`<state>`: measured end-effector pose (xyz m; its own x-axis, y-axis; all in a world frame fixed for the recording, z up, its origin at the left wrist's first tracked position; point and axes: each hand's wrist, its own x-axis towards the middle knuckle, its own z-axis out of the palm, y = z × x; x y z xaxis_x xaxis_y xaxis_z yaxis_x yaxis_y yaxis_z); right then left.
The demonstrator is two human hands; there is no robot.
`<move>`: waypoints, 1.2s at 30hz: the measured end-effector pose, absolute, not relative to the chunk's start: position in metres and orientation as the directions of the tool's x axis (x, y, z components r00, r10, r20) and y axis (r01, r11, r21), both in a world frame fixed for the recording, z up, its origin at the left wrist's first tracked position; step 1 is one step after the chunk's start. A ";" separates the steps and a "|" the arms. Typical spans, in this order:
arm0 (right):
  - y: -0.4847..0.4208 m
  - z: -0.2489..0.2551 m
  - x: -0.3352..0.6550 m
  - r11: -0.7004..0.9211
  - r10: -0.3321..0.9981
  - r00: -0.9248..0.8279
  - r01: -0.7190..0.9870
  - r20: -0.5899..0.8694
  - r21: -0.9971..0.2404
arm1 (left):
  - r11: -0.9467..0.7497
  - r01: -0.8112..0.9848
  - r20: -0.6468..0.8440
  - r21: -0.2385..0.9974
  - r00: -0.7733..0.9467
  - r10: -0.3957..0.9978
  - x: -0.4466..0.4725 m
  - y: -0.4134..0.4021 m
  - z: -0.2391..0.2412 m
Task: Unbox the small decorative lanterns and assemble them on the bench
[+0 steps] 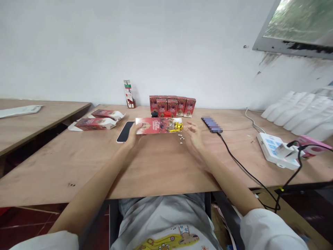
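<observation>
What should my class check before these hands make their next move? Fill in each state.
1. Left hand gripping the red box: ok.
2. Right hand holding nothing: ok, its fingers are beside the yellow item.
3. Yellow item fully inside the box: cannot tell; it shows at the right end.
4. White pieces off the table: not ok, several lie there.
5. Standing boxes upright: ok.

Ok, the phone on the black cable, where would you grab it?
Probably by both long edges toward its far end, coming from above: the phone lies flat, screen up, and the black cable leaves its near end, so holding there could strain the plug.
</observation>
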<state>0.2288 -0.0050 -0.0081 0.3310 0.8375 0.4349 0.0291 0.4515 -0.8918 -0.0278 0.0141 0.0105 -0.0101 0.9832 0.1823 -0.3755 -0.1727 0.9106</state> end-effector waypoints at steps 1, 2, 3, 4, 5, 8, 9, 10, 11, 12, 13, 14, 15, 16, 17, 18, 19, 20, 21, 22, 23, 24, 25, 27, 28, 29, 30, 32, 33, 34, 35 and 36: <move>-0.005 -0.005 0.232 0.457 0.842 0.350 -0.058 0.411 -0.887 | -0.199 -0.401 0.198 0.894 -0.044 0.979 -0.032 0.015 0.014; -0.005 -0.001 0.235 0.458 0.849 0.364 -0.146 0.382 -0.877 | -0.222 -0.424 0.209 0.878 -0.078 0.975 -0.037 0.017 0.018; -0.006 0.002 0.238 0.456 0.856 0.375 -0.224 0.355 -0.861 | -0.243 -0.443 0.214 0.863 -0.115 0.970 -0.041 0.019 0.020; -0.006 0.005 0.240 0.455 0.860 0.387 -0.282 0.334 -0.845 | -0.260 -0.457 0.210 0.851 -0.158 0.965 -0.045 0.021 0.022; -0.007 0.008 0.242 0.458 0.857 0.403 -0.314 0.320 -0.832 | -0.268 -0.466 0.193 0.843 -0.204 0.960 -0.048 0.023 0.023; -0.010 0.013 0.242 0.469 0.833 0.452 -0.273 0.318 -0.840 | -0.218 -0.508 0.071 0.833 -0.292 0.954 -0.053 0.030 0.021; -0.012 0.013 0.240 0.465 0.828 0.455 -0.231 0.327 -0.855 | -0.176 -0.528 0.026 0.831 -0.280 0.960 -0.054 0.032 0.020; -0.014 0.013 0.238 0.458 0.828 0.446 -0.185 0.342 -0.869 | -0.128 -0.546 -0.012 0.828 -0.245 0.969 -0.054 0.032 0.019; -0.016 0.013 0.235 0.451 0.832 0.424 -0.138 0.359 -0.882 | -0.082 -0.563 -0.038 0.822 -0.198 0.979 -0.053 0.032 0.018; -0.019 0.012 0.231 0.445 0.838 0.393 -0.093 0.378 -0.891 | -0.042 -0.579 -0.055 0.814 -0.148 0.987 -0.052 0.031 0.018; -0.021 0.011 0.228 0.446 0.843 0.358 -0.050 0.401 -0.894 | -0.011 -0.597 -0.065 0.802 -0.105 0.992 -0.050 0.029 0.018; -0.023 0.010 0.225 0.454 0.845 0.322 -0.009 0.427 -0.891 | 0.011 -0.614 -0.066 0.789 -0.067 0.996 -0.047 0.027 0.018; -0.026 0.009 0.223 0.468 0.841 0.290 0.032 0.456 -0.883 | 0.022 -0.631 -0.059 0.776 -0.037 0.998 -0.044 0.024 0.019; -0.028 0.008 0.221 0.484 0.833 0.265 0.076 0.485 -0.872 | 0.028 -0.643 -0.047 0.765 -0.012 0.999 -0.041 0.021 0.020; -0.030 0.008 0.220 0.499 0.822 0.246 0.124 0.513 -0.858 | 0.031 -0.650 -0.031 0.759 0.012 0.999 -0.037 0.019 0.021; -0.031 0.008 0.218 0.509 0.812 0.228 0.176 0.538 -0.843 | 0.037 -0.652 -0.016 0.757 0.038 0.999 -0.034 0.016 0.021; -0.033 0.008 0.217 0.512 0.804 0.212 0.228 0.556 -0.828 | 0.047 -0.650 -0.007 0.758 0.064 0.998 -0.031 0.014 0.021; -0.034 0.008 0.215 0.509 0.800 0.195 0.280 0.568 -0.814 | 0.061 -0.648 -0.005 0.759 0.088 0.996 -0.029 0.012 0.022; -0.034 0.008 0.213 0.503 0.799 0.176 0.327 0.575 -0.800 | 0.077 -0.647 -0.008 0.759 0.109 0.994 -0.027 0.010 0.022; -0.035 0.008 0.211 0.501 0.799 0.151 0.367 0.582 -0.784 | 0.089 -0.645 -0.010 0.759 0.125 0.992 -0.026 0.009 0.021; -0.035 0.008 0.208 0.508 0.795 0.123 0.400 0.594 -0.763 | 0.094 -0.644 -0.008 0.759 0.136 0.991 -0.025 0.008 0.021; -0.035 0.008 0.206 0.524 0.785 0.093 0.429 0.613 -0.736 | 0.092 -0.645 0.001 0.759 0.142 0.990 -0.024 0.007 0.021; -0.035 0.008 0.203 0.550 0.764 0.070 0.452 0.642 -0.703 | 0.084 -0.648 0.013 0.757 0.143 0.990 -0.024 0.007 0.022; -0.037 0.007 0.200 0.608 0.693 0.054 0.491 0.719 -0.623 | 0.060 -0.663 0.041 0.746 0.136 0.990 -0.024 0.006 0.022; -0.038 0.006 0.199 0.631 0.649 0.065 0.511 0.758 -0.583 | 0.049 -0.672 0.053 0.739 0.130 0.990 -0.024 0.006 0.023; -0.039 0.005 0.199 0.646 0.606 0.081 0.531 0.792 -0.548 | 0.042 -0.679 0.061 0.733 0.127 0.990 -0.024 0.006 0.023; -0.041 0.005 0.198 0.654 0.569 0.094 0.551 0.817 -0.519 | 0.038 -0.684 0.068 0.728 0.127 0.990 -0.024 0.005 0.024; -0.045 0.003 0.197 0.660 0.529 0.086 0.584 0.844 -0.473 | 0.043 -0.687 0.076 0.725 0.141 0.987 -0.021 0.003 0.025; -0.047 0.003 0.196 0.664 0.524 0.065 0.594 0.849 -0.455 | 0.049 -0.687 0.079 0.725 0.154 0.985 -0.020 0.001 0.025; -0.049 0.002 0.194 0.668 0.527 0.035 0.601 0.849 -0.439 | 0.055 -0.686 0.084 0.726 0.167 0.982 -0.017 -0.001 0.026; -0.051 0.002 0.192 0.672 0.534 0.000 0.607 0.846 -0.424 | 0.061 -0.682 0.089 0.729 0.183 0.979 -0.015 -0.004 0.026; -0.052 0.001 0.189 0.677 0.538 -0.034 0.613 0.842 -0.408 | 0.067 -0.675 0.094 0.735 0.199 0.975 -0.013 -0.006 0.027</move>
<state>0.1886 -0.0520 0.0013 -0.0340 0.5376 0.8425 0.6126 0.6773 -0.4075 -0.0127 -0.0063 0.0267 0.1994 0.9754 0.0939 -0.6745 0.0671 0.7352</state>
